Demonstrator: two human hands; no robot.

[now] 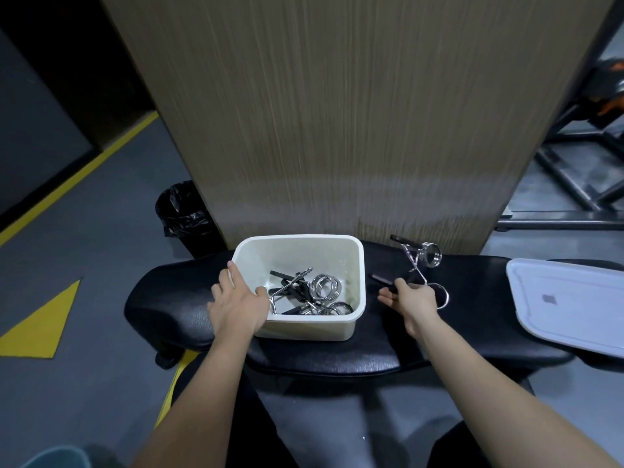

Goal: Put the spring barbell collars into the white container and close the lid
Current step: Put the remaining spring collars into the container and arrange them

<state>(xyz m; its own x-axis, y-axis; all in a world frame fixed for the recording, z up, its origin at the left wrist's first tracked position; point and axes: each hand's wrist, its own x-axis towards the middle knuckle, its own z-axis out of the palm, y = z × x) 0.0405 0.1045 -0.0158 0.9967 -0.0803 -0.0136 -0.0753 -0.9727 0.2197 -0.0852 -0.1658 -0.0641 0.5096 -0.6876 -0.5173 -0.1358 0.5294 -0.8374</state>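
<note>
The white container (pixel 358 265) stands open on a black padded bench (pixel 169 298). Inside it lie several chrome spring collars (pixel 326 287) with black handles. My left hand (pixel 236 302) grips the container's left rim, thumb inside. Right of the container, my right hand (pixel 410 300) hovers with fingers spread over a spring collar (pixel 443 297) lying on the bench; that collar's black handle pokes out by my thumb. Another collar (pixel 430 255) lies farther back, near the wooden pillar. The white lid (pixel 567 302) lies flat at the bench's right end.
A wood-grain pillar (pixel 337 113) rises directly behind the bench. A black-lined bin (pixel 182 211) stands on the floor at the back left. Dark metal gym frames (pixel 574 184) fill the right background. Yellow floor markings (pixel 44 325) lie at left.
</note>
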